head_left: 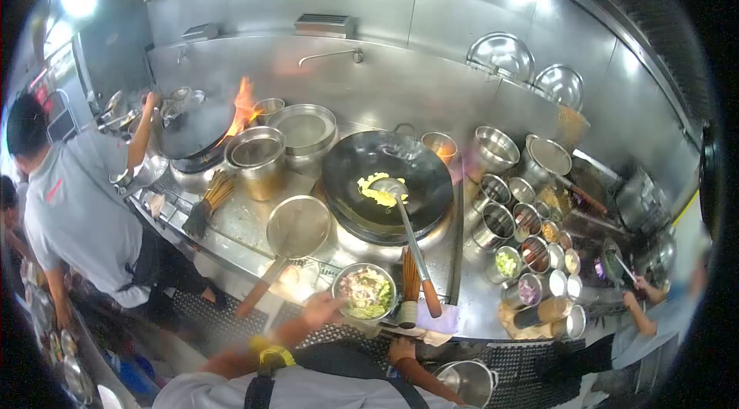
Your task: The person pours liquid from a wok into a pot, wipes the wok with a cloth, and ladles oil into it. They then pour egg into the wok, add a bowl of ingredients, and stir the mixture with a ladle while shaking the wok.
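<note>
Left hand (322, 307) grips the steel bowl (365, 292) of chopped greens and pale shreds at its nine o'clock rim; right hand (401, 349) rests loosely curled, empty.

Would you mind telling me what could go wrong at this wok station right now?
The egg lies in the wok with the ladle left unheld, so it may scorch. The left hand grips the bowl of vegetables at the counter edge; it might tip. Flames flare from a co-worker's wok nearby.

Left hand (322, 307) reaching forward with arm extended and blurred, right hand (401, 350) resting low, fingers curled, forearm bending back
</note>
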The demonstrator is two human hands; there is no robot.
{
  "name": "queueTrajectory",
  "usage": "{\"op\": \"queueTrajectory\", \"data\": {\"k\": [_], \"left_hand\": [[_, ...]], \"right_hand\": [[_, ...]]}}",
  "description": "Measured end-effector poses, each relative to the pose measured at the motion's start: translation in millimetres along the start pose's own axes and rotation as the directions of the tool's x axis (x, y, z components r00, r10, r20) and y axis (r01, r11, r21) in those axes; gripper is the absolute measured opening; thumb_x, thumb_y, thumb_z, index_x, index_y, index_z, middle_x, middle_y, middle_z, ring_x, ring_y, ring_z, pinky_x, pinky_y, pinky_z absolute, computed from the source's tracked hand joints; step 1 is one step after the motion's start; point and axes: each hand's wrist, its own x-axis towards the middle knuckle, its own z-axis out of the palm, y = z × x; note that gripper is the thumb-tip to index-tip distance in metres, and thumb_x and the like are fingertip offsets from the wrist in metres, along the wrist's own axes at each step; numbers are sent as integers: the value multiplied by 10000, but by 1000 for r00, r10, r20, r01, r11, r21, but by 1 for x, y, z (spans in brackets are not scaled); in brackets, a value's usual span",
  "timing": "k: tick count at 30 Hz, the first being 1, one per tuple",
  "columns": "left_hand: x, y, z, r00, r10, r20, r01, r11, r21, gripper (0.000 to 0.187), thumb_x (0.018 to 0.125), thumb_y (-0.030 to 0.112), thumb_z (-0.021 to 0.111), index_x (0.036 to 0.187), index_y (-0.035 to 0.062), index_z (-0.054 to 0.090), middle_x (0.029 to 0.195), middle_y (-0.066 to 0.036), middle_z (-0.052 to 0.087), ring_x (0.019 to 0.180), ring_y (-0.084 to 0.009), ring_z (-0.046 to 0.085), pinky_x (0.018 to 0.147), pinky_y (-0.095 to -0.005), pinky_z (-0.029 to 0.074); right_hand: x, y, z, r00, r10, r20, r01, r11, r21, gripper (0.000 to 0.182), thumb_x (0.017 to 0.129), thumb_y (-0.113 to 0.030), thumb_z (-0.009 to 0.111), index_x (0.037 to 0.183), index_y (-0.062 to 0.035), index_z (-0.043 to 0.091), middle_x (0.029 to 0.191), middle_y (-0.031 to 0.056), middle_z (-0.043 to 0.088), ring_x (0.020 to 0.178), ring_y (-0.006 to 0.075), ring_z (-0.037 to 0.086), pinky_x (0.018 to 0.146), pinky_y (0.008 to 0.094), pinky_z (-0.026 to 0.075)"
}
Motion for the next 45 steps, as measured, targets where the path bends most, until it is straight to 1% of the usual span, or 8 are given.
{"op": "queueTrajectory", "data": {"k": [4,11,16,18,22,32,38,45], "left_hand": [[-19,39,0,998,51,27,-53,995,86,361,853,244,649,861,-115,620,765,-176,652,643,-233,661,559,-327,561],[-74,114,-45,997,37,75,-30,996,-89,206,893,159,599,983,-26,600,918,-126,670,755,-216,672,620,-352,591],[-47,107,-117,968,191,-161,-222,954,-202,111,863,45,556,909,-34,618,849,-140,675,695,-222,671,637,-352,578],[-58,132,-117,953,267,-144,-302,877,-373,43,814,32,621,778,37,598,784,-85,645,708,-161,631,679,-315,535],[-78,162,-105,955,255,-150,-296,846,-444,69,795,-20,555,863,-9,558,864,-123,638,779,-194,642,740,-327,545],[-81,146,-156,893,302,-333,-414,842,-345,284,743,40,525,1026,16,507,993,-140,627,852,-257,662,626,-412,593],[-77,161,-156,940,296,-172,-342,793,-504,510,702,-13,493,1208,-75,464,1139,-196,571,1018,-329,604,836,-489,530],[-78,163,-151,944,299,-139,-325,777,-539,527,729,30,480,1251,-43,473,1240,-172,551,1123,-336,557,907,-495,501]], "right_hand": [[20,-2,31,962,8,-274,-57,983,-173,582,881,-272,479,1403,-34,377,1504,188,243,1365,430,224,1095,584,166],[29,-18,-17,964,94,250,-103,994,23,289,823,-270,604,1028,-88,694,977,134,695,974,274,657,868,410,496],[-119,-88,-203,714,-663,-224,690,613,386,246,885,-263,574,984,-64,680,953,149,679,906,280,650,817,370,509],[-140,-91,-265,620,-260,-741,647,703,295,236,858,-223,584,1037,-75,625,883,164,643,742,347,623,703,451,503],[-111,-50,-316,750,-90,-655,-7,990,-144,691,771,-134,628,1406,-105,357,1165,268,535,1015,411,534,874,438,462],[-108,-35,-307,817,-60,-573,352,839,414,706,783,-58,547,1450,-97,318,700,190,596,624,308,597,602,395,496],[-8,-73,-310,802,361,-476,481,81,873,676,793,-7,539,1436,-54,336,624,45,556,426,104,484,361,274,385],[-71,-88,-328,928,-6,-372,342,-375,861,570,800,33,593,1331,-69,414,757,40,567,482,105,520,371,247,423]]}}
